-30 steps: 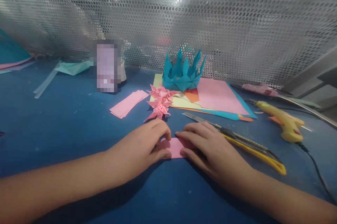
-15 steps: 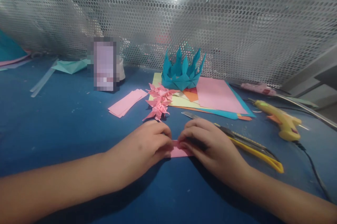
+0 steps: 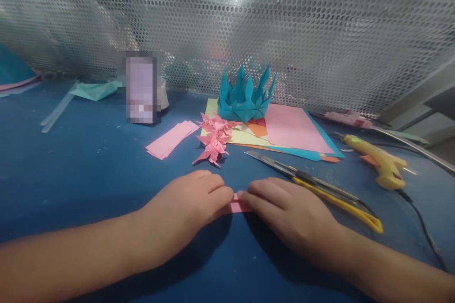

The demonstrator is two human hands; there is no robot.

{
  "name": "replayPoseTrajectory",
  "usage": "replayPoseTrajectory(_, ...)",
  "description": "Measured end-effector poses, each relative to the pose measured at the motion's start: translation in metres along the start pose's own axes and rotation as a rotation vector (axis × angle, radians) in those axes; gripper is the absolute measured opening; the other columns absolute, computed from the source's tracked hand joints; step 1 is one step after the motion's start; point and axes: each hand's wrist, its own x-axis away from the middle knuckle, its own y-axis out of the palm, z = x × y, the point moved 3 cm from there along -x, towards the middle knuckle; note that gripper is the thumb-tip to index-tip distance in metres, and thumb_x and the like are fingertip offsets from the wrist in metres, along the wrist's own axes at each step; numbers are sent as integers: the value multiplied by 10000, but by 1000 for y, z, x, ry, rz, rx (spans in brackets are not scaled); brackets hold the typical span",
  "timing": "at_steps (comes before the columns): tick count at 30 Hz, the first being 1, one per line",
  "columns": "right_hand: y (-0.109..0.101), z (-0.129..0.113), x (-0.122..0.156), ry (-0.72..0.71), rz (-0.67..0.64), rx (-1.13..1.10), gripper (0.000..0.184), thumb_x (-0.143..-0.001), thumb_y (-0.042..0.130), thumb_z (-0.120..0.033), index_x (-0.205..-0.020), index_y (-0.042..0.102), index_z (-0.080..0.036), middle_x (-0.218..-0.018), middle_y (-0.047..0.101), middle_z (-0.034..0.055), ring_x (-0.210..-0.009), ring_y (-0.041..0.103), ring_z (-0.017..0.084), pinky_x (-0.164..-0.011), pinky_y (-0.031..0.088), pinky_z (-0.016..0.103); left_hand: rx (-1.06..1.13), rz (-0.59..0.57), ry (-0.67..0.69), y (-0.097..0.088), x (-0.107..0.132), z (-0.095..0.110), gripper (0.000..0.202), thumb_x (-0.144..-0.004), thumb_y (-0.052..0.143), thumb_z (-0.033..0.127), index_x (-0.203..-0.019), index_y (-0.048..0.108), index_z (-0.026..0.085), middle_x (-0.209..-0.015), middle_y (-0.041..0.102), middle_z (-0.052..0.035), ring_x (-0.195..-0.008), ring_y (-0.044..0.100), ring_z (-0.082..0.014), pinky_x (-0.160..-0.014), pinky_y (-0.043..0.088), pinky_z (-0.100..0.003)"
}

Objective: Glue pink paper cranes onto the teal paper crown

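Note:
A small pink paper strip [image 3: 239, 206] lies on the blue table between my hands, with a fold line along its upper part. My left hand [image 3: 194, 201] is closed on its left end, fingertips pressed down near the crease. From the other side my right hand [image 3: 284, 206] pinches the right end, its index finger on the fold. Both hands cover the strip's ends. Just beyond them sit folded pink paper pieces [image 3: 215, 139] with pointed tips. A fanned stack of pink paper strips [image 3: 172, 139] lies to their left.
A yellow box cutter [image 3: 320, 189], blade out, lies beside my right hand. Farther right is a yellow glue gun [image 3: 380, 160] with a cord. A blue paper crown [image 3: 247, 99] stands on coloured sheets [image 3: 298, 130]. A blurred phone [image 3: 141, 89] stands near the perforated metal wall [image 3: 199, 23].
Both hands have lowered slightly and flattened over the strip. Fingertips have come closer together at its middle, and the strip's upper edge now looks folded over.

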Motion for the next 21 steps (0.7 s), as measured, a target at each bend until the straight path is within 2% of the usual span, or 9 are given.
replayPoseTrajectory(4, -5, -5, -4, -63, -14, 30, 454, -950, 225, -121, -826, 661, -120, -731, 620, 94, -627, 535, 166, -565, 447, 285, -25, -14, 14, 3, 3, -2, 151, -886, 465, 167, -818, 599, 155, -801, 577, -31, -746, 517, -146, -658, 411, -275)
replayPoseTrajectory(14, -1, -9, -2, -105, -68, 40, 370, -934, 276, -107, -820, 627, -128, -709, 568, 73, -597, 466, 176, -511, 351, 307, -68, -52, 30, 7, 7, -1, 128, -872, 468, 136, -827, 585, 163, -856, 573, -38, -769, 500, -161, -664, 397, -296)
replayPoseTrajectory(21, -2, -11, -3, -25, -85, -16, 339, -934, 284, -97, -759, 567, -165, -659, 520, 21, -549, 418, 135, -508, 318, 274, -149, -40, 57, 4, 5, 5, 204, -896, 412, 127, -788, 584, 144, -836, 574, -59, -742, 482, -163, -642, 394, -294)
